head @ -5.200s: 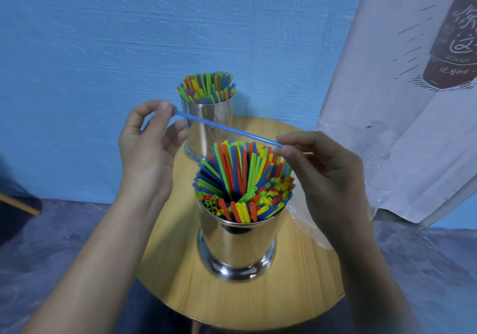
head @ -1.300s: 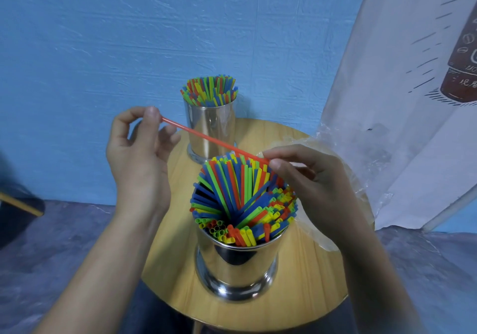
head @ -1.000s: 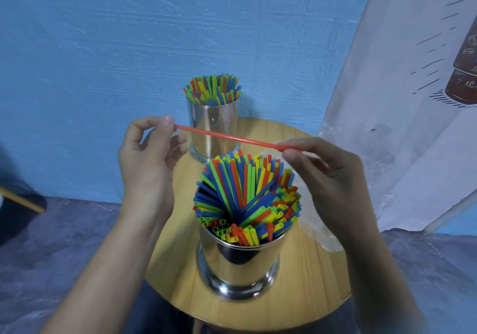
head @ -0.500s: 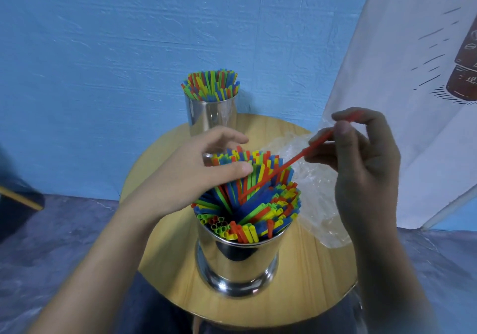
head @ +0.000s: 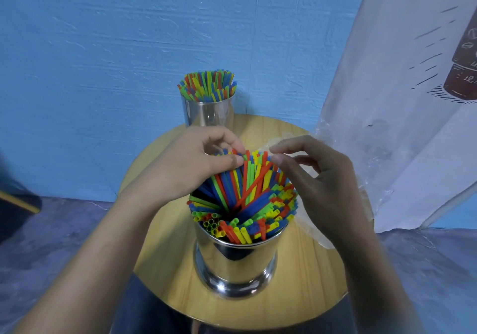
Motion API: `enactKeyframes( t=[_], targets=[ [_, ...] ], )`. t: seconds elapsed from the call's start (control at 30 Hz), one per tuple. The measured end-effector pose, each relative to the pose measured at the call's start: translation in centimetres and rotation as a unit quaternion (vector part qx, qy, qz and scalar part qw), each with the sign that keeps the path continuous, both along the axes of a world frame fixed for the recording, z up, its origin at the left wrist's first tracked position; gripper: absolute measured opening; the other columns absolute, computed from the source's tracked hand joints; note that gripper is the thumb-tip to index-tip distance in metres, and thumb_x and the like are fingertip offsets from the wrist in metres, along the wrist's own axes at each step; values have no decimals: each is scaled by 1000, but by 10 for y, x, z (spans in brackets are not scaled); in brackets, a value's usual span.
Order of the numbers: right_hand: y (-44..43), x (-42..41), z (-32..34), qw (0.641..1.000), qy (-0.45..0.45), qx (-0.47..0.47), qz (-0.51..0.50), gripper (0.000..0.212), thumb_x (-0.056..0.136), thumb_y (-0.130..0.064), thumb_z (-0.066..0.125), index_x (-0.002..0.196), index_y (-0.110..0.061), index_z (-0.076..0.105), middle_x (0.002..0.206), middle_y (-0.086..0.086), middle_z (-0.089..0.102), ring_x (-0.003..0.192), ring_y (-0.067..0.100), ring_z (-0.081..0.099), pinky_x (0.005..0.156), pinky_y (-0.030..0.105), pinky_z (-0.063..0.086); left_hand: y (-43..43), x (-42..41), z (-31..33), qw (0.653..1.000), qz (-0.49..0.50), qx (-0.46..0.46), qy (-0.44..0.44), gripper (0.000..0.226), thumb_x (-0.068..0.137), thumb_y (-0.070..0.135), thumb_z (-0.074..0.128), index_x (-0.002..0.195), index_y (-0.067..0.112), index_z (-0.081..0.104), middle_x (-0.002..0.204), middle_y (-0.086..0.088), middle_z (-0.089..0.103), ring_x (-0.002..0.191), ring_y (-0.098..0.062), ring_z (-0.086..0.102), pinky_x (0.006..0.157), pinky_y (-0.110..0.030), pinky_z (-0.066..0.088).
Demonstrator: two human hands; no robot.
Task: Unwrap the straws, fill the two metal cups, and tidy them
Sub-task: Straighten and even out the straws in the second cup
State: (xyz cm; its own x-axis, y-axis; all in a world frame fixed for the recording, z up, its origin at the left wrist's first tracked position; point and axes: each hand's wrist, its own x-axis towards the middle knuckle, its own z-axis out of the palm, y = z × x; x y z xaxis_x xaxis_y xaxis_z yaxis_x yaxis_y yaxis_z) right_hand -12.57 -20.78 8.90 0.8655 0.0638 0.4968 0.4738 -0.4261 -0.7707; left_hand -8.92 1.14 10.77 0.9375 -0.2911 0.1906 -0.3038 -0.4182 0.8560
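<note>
The near metal cup (head: pixel 236 256) stands on the round wooden table (head: pixel 165 269), packed with coloured straws (head: pixel 247 220). A red straw (head: pixel 254 184) slants down into the middle of the bunch. My right hand (head: pixel 317 179) pinches that straw's top end between thumb and forefinger. My left hand (head: pixel 191 168) reaches over the cup's far left side, its thumb and curled fingers closed on the tops of several straws there. The far metal cup (head: pixel 207 113), also full of straws, stands upright at the table's back edge.
Crumpled clear plastic wrapping (head: pixel 322 230) lies on the table under and behind my right hand. A white printed banner (head: pixel 400 101) hangs close on the right. A blue wall (head: pixel 103 62) stands right behind the table. The grey floor (head: pixel 51 243) surrounds it.
My right hand has pushed the red straw down into the near cup, so only its top end stays at my fingertips. My left hand's fingers have curled onto the straw tops.
</note>
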Motion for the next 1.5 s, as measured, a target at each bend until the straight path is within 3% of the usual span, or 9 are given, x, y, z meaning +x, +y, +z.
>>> enactKeyframes(
  t=[0.2, 0.37, 0.5, 0.67, 0.83, 0.97, 1.2, 1.37, 1.5],
  targets=[
    [-6, 3, -4, 998, 19, -23, 52, 17, 90, -49, 62, 93, -38, 74, 120, -24, 66, 122, 13, 59, 91, 48, 55, -1, 3, 4, 999, -13, -20, -29, 8, 89, 22, 80, 85, 26, 74, 86, -2, 71, 88, -14, 67, 82, -29, 52],
    [-7, 4, -4, 997, 36, -15, 69, 21, 89, -52, 61, 98, -38, 73, 119, -24, 67, 121, 12, 61, 90, 45, 57, -3, 4, 10, 986, 2, -149, -80, 4, 85, 21, 75, 88, 22, 73, 78, 10, 67, 77, -6, 63, 74, -22, 50],
    [-7, 2, -4, 996, 39, 2, 77, 10, 93, -41, 66, 100, -38, 72, 113, -22, 71, 117, 12, 64, 91, 33, 57, -1, 4, 14, 954, 45, -265, -132, 11, 89, 13, 70, 88, 24, 72, 82, 11, 70, 76, -11, 65, 69, -26, 52],
    [-5, 1, -2, 997, 43, 1, 71, 16, 93, -40, 63, 107, -45, 68, 112, -25, 70, 115, 8, 65, 88, 27, 57, 11, 5, 22, 887, 124, -426, -129, 15, 95, 16, 67, 88, 28, 71, 90, 4, 67, 78, -17, 62, 68, -25, 52],
    [-4, 0, -3, 997, 45, -6, 64, 21, 92, -48, 62, 108, -38, 71, 110, -21, 72, 111, 10, 67, 88, 35, 60, 22, 9, 18, 838, 172, -506, -112, 5, 101, 16, 63, 98, 21, 63, 91, 6, 67, 80, -14, 63, 73, -24, 51],
    [-3, 1, -2, 997, 39, -8, 64, 20, 93, -48, 59, 107, -40, 71, 109, -19, 73, 110, 12, 68, 88, 38, 60, 25, 10, 13, 824, 178, -529, -100, 4, 101, 17, 63, 99, 19, 61, 91, 5, 66, 81, -15, 62, 73, -23, 50],
    [-5, -1, -1, 999, 13, 17, 33, 15, 102, -26, 62, 101, -37, 70, 101, -20, 73, 105, 8, 69, 82, 22, 58, 21, 6, 1, 832, 184, -521, -52, 7, 102, 15, 62, 95, 19, 61, 90, 4, 67, 78, -13, 65, 73, -23, 52],
    [-8, -3, 8, 974, -5, 224, 5, 18, 106, -4, 49, 100, -13, 64, 95, 6, 78, 90, 24, 74, 79, 34, 61, 18, -1, -12, 907, 194, -374, -22, 16, 97, 13, 67, 83, 21, 65, 85, 2, 72, 76, -15, 67, 71, -26, 55],
    [-10, -4, 18, 944, 0, 331, 0, 14, 108, -6, 46, 101, -12, 56, 94, 11, 78, 86, 30, 76, 75, 34, 60, 21, -6, -15, 968, 137, -212, 4, 11, 87, 29, 77, 79, 27, 71, 88, -1, 76, 85, -16, 70, 80, -33, 55]
  ],
)
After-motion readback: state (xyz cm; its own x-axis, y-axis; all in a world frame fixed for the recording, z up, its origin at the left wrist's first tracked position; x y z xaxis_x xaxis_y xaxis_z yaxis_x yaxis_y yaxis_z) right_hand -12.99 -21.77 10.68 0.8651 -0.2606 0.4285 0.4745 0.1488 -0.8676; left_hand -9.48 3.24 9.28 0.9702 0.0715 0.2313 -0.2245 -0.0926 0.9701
